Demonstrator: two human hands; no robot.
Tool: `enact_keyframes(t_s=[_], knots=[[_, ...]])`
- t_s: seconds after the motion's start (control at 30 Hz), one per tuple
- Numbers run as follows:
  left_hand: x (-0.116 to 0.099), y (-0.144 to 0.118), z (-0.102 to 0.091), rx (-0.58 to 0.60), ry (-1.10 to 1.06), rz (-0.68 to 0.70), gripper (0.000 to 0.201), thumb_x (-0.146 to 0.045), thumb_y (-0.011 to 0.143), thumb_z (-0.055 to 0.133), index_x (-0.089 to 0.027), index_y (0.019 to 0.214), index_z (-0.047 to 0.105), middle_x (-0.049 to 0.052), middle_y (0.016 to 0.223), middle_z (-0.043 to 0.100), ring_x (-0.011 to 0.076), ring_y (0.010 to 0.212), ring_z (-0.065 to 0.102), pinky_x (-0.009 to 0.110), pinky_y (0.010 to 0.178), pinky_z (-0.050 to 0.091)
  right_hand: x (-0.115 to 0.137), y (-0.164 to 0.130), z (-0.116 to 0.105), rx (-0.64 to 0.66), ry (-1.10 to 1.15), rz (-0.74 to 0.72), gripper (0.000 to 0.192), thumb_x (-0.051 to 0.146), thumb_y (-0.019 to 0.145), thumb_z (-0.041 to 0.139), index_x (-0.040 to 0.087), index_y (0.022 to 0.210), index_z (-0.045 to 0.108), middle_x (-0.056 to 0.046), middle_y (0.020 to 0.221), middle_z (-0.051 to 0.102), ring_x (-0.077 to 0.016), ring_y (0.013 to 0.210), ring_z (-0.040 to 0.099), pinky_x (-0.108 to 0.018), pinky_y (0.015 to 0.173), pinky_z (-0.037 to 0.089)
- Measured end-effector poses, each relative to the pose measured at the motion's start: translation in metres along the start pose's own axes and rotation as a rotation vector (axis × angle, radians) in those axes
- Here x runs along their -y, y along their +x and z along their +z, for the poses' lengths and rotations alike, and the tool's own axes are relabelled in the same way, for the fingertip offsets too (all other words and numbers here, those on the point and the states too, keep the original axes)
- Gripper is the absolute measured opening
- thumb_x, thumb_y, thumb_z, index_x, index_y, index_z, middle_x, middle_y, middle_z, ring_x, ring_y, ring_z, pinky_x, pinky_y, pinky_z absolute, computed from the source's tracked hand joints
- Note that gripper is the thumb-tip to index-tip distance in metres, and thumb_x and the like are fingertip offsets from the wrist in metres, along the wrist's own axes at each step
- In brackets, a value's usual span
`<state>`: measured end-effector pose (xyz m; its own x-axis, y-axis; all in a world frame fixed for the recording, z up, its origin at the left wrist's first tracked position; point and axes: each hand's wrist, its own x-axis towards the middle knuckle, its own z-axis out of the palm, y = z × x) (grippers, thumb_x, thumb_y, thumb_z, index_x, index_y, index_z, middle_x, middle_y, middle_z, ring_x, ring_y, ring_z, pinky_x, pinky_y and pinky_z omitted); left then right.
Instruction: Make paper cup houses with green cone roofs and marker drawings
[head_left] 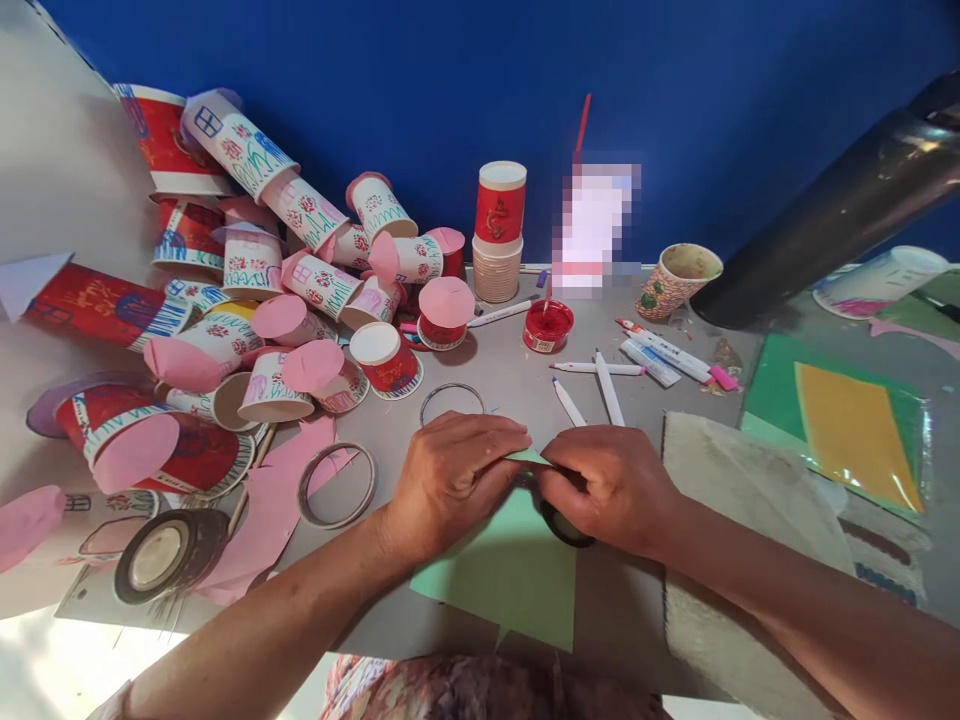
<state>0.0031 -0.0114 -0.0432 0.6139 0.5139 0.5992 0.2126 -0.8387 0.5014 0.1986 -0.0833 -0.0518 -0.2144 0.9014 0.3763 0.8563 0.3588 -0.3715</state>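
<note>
A: How far along is the work?
B: At ten o'clock lies a big pile of decorated cups (pixel 247 270), many already capped with pink. The green paper (pixel 510 570), at six o'clock, is only being folded: left hand (pixel 450 475) and right hand (pixel 611 485) both pinch its top edge.
A: Counts?
B: Roughly twenty cups, three loose rings (pixel 337 485), one red paint pot (pixel 547 325).

Left of the red paint pot (pixel 548 326) lie two loose rings (pixel 337 485) and one tape roll (pixel 169 553); right of it, three white markers (pixel 598 368).
</note>
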Motion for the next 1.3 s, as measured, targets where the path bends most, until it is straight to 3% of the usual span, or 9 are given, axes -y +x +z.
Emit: enact_keyframes(t_s=[0.13, 0.23, 0.37, 0.57, 1.0, 1.17, 1.3], knots=[[-0.009, 0.005, -0.001, 0.076, -0.199, -0.377, 0.016, -0.021, 0.092, 0.067, -0.017, 0.079, 0.077, 0.003, 0.076, 0.077, 0.0143, 0.071, 0.071, 0.024, 0.068, 0.054, 0.002, 0.0, 0.0, -0.002, 0.09, 0.086, 0.034, 0.031, 0.091, 0.057, 0.021, 0.06, 0.046, 0.004, 0.053, 0.05, -0.0109, 0.052, 0.04, -0.028, 0.056, 0.024], [-0.015, 0.009, -0.003, 0.117, -0.299, -0.659, 0.021, -0.025, 0.089, 0.068, -0.015, 0.072, 0.075, 0.0, 0.064, 0.067, 0.0116, 0.058, 0.06, 0.022, 0.054, 0.046, 0.002, 0.0, 0.002, 0.048, 0.181, 0.158, 0.037, 0.03, 0.091, 0.055, 0.021, 0.06, 0.039, 0.006, 0.052, 0.043, -0.0099, 0.051, 0.036, -0.028, 0.055, 0.023], [-0.017, 0.011, -0.004, 0.158, -0.413, -0.879, 0.029, -0.033, 0.086, 0.067, -0.013, 0.067, 0.072, -0.002, 0.055, 0.055, 0.0082, 0.051, 0.046, 0.02, 0.045, 0.035, 0.003, 0.002, 0.002, 0.165, 0.315, 0.262, 0.038, 0.031, 0.092, 0.053, 0.022, 0.06, 0.035, 0.007, 0.051, 0.038, -0.01, 0.05, 0.033, -0.029, 0.054, 0.021], [-0.016, 0.011, -0.004, 0.198, -0.444, -0.938, 0.03, -0.037, 0.084, 0.067, -0.012, 0.069, 0.075, -0.001, 0.055, 0.056, 0.0088, 0.052, 0.045, 0.019, 0.044, 0.033, 0.003, 0.005, -0.001, 0.254, 0.474, 0.348, 0.04, 0.033, 0.093, 0.051, 0.023, 0.058, 0.034, 0.005, 0.049, 0.047, -0.0098, 0.047, 0.033, -0.028, 0.05, 0.021], [-0.018, 0.012, -0.006, 0.235, -0.482, -0.961, 0.032, -0.037, 0.086, 0.065, -0.01, 0.072, 0.074, 0.0, 0.057, 0.057, 0.0085, 0.053, 0.045, 0.02, 0.046, 0.035, 0.002, 0.005, -0.001, 0.283, 0.5, 0.368, 0.039, 0.031, 0.093, 0.05, 0.022, 0.057, 0.04, 0.003, 0.052, 0.056, -0.01, 0.048, 0.041, -0.028, 0.051, 0.024], [-0.018, 0.01, -0.006, 0.237, -0.503, -0.975, 0.031, -0.038, 0.086, 0.065, -0.012, 0.071, 0.074, 0.0, 0.058, 0.059, 0.0092, 0.053, 0.049, 0.019, 0.045, 0.038, 0.002, 0.003, -0.001, 0.286, 0.493, 0.373, 0.038, 0.031, 0.092, 0.05, 0.022, 0.057, 0.042, 0.003, 0.052, 0.055, -0.0102, 0.049, 0.041, -0.028, 0.051, 0.023], [-0.018, 0.009, -0.004, 0.233, -0.514, -1.001, 0.032, -0.04, 0.085, 0.065, -0.012, 0.07, 0.073, -0.001, 0.056, 0.058, 0.0098, 0.049, 0.051, 0.019, 0.041, 0.04, 0.003, 0.004, 0.0, 0.26, 0.453, 0.357, 0.038, 0.032, 0.091, 0.051, 0.022, 0.057, 0.037, 0.005, 0.05, 0.044, -0.0103, 0.049, 0.034, -0.028, 0.051, 0.022]])
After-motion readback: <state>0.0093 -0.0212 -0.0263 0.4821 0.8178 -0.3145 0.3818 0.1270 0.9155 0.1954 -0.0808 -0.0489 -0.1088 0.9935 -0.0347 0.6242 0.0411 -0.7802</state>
